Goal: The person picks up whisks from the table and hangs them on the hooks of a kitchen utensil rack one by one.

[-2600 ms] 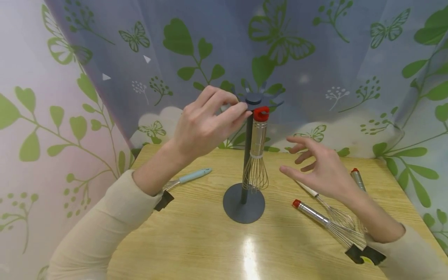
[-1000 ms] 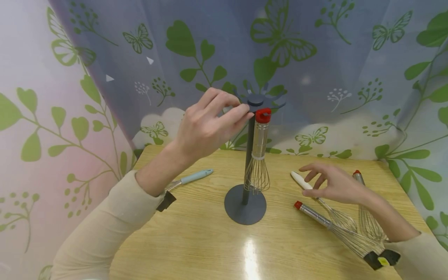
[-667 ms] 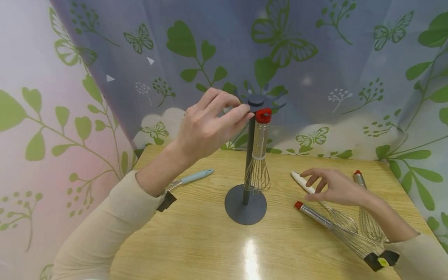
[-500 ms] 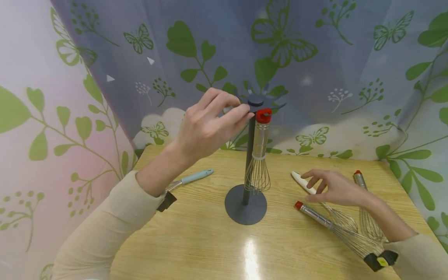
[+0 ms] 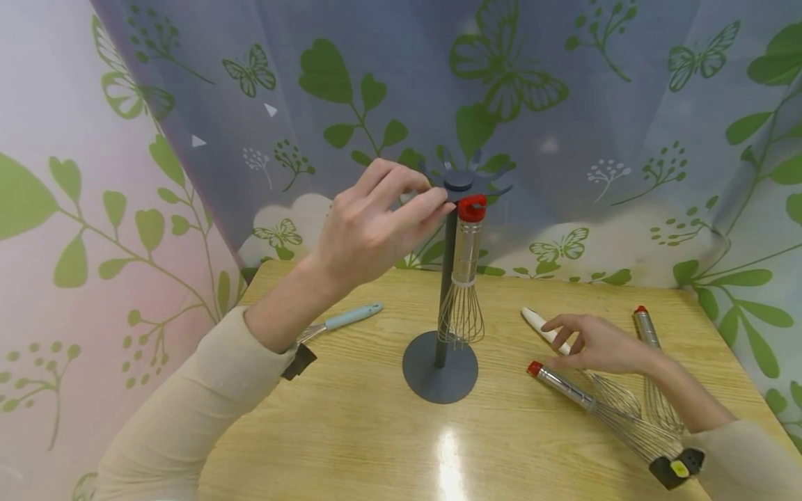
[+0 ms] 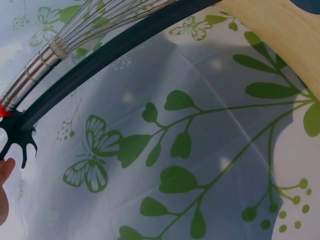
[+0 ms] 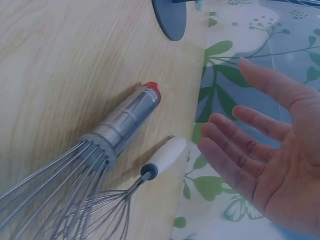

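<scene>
My left hand (image 5: 376,223) pinches the edge of the hooked top of a dark grey utensil stand (image 5: 447,278). In the left wrist view, fingertips (image 6: 6,170) meet one prong of the stand's top (image 6: 22,135). From a hook beside them hangs a red-capped steel whisk (image 5: 465,257), head down. My right hand (image 5: 601,344), fingers loosely bent, hovers over a white-handled whisk (image 5: 537,323) lying on the table. The right wrist view shows the palm and the white handle (image 7: 167,152) apart. Just nearer lies another red-capped whisk (image 5: 567,387), its wires overlapping the white-handled one's.
A third red-capped whisk (image 5: 647,327) lies at the far right, partly behind the right forearm. A light blue-handled whisk (image 5: 351,316) lies left of the stand, its head hidden by the left arm. A leaf-patterned curtain (image 5: 401,83) closes off the table (image 5: 351,431) behind.
My right hand has come down from beside the stand to low over the white-handled whisk, then sunk slightly further. The left hand and hanging whisk keep their places.
</scene>
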Motion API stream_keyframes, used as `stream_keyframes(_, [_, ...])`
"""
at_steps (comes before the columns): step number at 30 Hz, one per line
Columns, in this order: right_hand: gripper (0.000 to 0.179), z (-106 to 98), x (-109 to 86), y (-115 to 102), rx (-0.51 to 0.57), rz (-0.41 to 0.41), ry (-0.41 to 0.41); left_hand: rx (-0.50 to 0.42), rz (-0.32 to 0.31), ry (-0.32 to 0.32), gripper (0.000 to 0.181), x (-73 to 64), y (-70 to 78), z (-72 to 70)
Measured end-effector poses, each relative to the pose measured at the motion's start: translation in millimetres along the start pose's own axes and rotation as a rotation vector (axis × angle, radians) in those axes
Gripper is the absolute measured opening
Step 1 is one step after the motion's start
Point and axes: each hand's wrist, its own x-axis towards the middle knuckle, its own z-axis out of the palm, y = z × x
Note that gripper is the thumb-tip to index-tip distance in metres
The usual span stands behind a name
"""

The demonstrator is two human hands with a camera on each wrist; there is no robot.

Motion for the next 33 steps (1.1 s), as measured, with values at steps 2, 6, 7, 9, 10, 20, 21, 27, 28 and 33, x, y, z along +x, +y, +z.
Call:
stream_keyframes(2, [0.064, 1.4, 0.2, 2.9, 0.022, 0.008, -0.005, -0.001, -0.001, -0.002, 0.006, -0.1, 0.1, 0.0])
stream_keyframes(6, [0.065, 3.9, 0.0, 9.5, 0.083, 0.026, -0.033, -0.002, 0.001, -0.001, 0.006, 0.2, 0.4, -0.2])
stream_keyframes(7, [0.066, 4.5, -0.1, 11.1, 0.09, 0.026, -0.04, -0.001, 0.002, 0.001, 0.006, 0.2, 0.4, -0.3])
stream_keyframes(9, [0.066, 5.7, -0.2, 14.1, 0.103, 0.026, -0.049, 0.002, 0.004, 0.003, 0.006, 0.3, 0.4, -0.2])
stream_keyframes(10, [0.066, 6.3, -0.1, 15.5, 0.106, 0.026, -0.052, 0.004, 0.005, 0.004, 0.005, 0.3, 0.4, -0.1])
stream_keyframes(20, [0.068, 12.1, 1.2, 25.7, 0.141, 0.028, -0.073, 0.001, 0.014, 0.005, 0.007, -0.1, -0.5, 0.2])
stream_keyframes(21, [0.069, 12.6, 1.0, 26.4, 0.142, 0.03, -0.075, -0.001, 0.015, 0.004, 0.008, -0.2, -0.6, 0.3])
stream_keyframes(27, [0.072, 15.6, 0.0, 29.3, 0.154, 0.047, -0.086, -0.001, 0.009, -0.002, 0.007, -0.1, 0.0, -0.1])
stream_keyframes(28, [0.072, 16.0, 0.0, 29.7, 0.153, 0.049, -0.086, 0.002, 0.007, -0.002, 0.007, 0.0, 0.1, -0.1])
stream_keyframes(33, [0.071, 17.9, 0.3, 34.4, 0.17, 0.053, -0.096, 0.003, 0.006, -0.003, 0.007, -0.2, 0.1, -0.2])
